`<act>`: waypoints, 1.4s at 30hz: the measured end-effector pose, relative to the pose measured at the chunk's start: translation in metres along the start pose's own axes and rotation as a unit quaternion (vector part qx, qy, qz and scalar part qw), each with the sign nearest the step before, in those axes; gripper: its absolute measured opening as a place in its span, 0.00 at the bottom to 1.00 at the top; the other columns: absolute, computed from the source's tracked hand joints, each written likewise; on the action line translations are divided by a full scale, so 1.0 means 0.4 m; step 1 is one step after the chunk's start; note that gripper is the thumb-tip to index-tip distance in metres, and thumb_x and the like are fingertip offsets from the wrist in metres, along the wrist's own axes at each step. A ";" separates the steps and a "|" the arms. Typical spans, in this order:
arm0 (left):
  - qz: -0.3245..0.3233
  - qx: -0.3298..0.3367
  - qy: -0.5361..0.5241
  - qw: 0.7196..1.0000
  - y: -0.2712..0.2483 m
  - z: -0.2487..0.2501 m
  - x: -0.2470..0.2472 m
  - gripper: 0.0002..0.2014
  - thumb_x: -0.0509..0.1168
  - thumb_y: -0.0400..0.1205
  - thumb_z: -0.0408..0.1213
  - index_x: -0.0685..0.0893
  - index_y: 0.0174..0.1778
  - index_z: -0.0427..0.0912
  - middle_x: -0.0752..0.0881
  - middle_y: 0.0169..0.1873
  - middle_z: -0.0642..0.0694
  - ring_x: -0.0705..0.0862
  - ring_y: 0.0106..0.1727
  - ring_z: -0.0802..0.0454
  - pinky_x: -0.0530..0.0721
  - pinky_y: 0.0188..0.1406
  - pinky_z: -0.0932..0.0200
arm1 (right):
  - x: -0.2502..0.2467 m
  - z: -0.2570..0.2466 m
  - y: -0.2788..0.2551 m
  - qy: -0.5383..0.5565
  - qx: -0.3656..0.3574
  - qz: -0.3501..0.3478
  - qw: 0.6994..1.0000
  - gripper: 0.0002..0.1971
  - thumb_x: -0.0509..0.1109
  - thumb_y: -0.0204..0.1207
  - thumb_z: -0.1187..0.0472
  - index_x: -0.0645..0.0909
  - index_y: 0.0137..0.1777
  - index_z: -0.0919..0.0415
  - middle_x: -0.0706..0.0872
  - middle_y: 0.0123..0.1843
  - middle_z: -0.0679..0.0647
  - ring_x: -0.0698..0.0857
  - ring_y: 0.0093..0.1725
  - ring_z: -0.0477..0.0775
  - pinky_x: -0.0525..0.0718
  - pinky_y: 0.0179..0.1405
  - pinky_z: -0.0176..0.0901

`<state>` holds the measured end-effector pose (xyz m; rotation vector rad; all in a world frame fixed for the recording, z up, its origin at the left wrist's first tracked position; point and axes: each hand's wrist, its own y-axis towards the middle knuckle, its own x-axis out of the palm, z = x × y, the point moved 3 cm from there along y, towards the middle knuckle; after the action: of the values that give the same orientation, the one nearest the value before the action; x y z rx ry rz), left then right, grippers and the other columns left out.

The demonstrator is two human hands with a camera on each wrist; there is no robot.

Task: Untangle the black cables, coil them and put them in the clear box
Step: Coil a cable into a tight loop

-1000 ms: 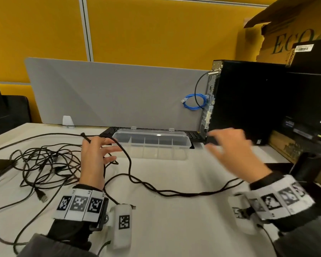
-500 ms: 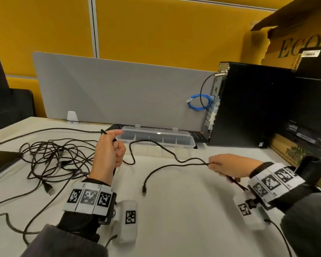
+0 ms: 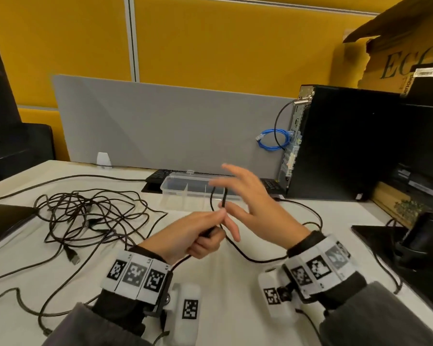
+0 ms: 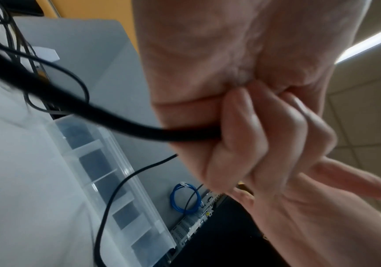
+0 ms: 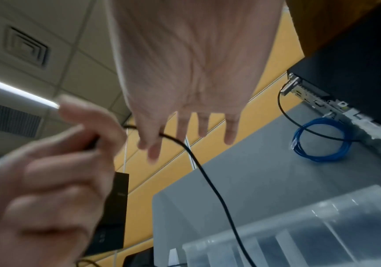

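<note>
Black cable separated from the tangle, which lies well to the left on the white desk. Left hand clenches one stretch in its curled fingers, apparently as the anchor for a coil. Right hand is spread, fingers straight, the cable draped over them and not gripped, probably guiding a loop. Clear box sits just behind the hands, lid off, compartments without cable.
</note>
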<state>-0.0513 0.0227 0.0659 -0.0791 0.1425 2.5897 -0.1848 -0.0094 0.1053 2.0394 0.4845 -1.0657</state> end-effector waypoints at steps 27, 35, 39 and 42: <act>0.219 0.186 -0.356 0.889 -0.016 0.044 -0.068 0.17 0.54 0.81 0.38 0.80 0.62 0.39 0.86 0.34 0.53 0.76 0.22 0.63 0.71 0.15 0.72 | -0.054 0.165 -0.136 -0.134 0.190 0.003 0.973 0.12 0.56 0.84 0.52 0.83 0.52 0.47 0.84 0.47 0.40 0.81 0.45 0.41 0.78 0.47 0.37; 0.278 0.193 -0.361 0.869 -0.009 0.032 -0.085 0.16 0.49 0.86 0.32 0.74 0.66 0.31 0.81 0.65 0.35 0.81 0.67 0.43 0.81 0.64 0.49 | -0.025 -0.094 -0.160 -0.110 -0.011 -0.250 0.962 0.14 0.55 0.84 0.48 0.78 0.64 0.42 0.86 0.59 0.40 0.82 0.57 0.40 0.77 0.55 0.32; 0.251 0.108 -0.163 0.948 0.012 0.025 -0.044 0.14 0.48 0.87 0.31 0.78 0.59 0.35 0.82 0.63 0.34 0.85 0.60 0.48 0.83 0.60 0.58 | -0.105 -0.155 -0.108 -0.008 -0.099 -0.052 0.994 0.10 0.61 0.82 0.53 0.84 0.51 0.53 0.86 0.41 0.37 0.83 0.42 0.34 0.76 0.43 0.26; 0.164 0.048 -0.123 0.978 0.001 0.032 -0.008 0.16 0.48 0.86 0.33 0.80 0.55 0.29 0.88 0.49 0.33 0.90 0.45 0.44 0.87 0.42 0.62 | -0.166 -0.120 -0.039 -0.002 -0.088 0.163 0.983 0.10 0.63 0.80 0.53 0.84 0.49 0.55 0.82 0.38 0.35 0.83 0.39 0.37 0.77 0.39 0.26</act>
<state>-0.0490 0.0223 0.0787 0.3254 0.2044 2.8876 -0.2076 0.0387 0.1692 1.8798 0.2226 -0.7999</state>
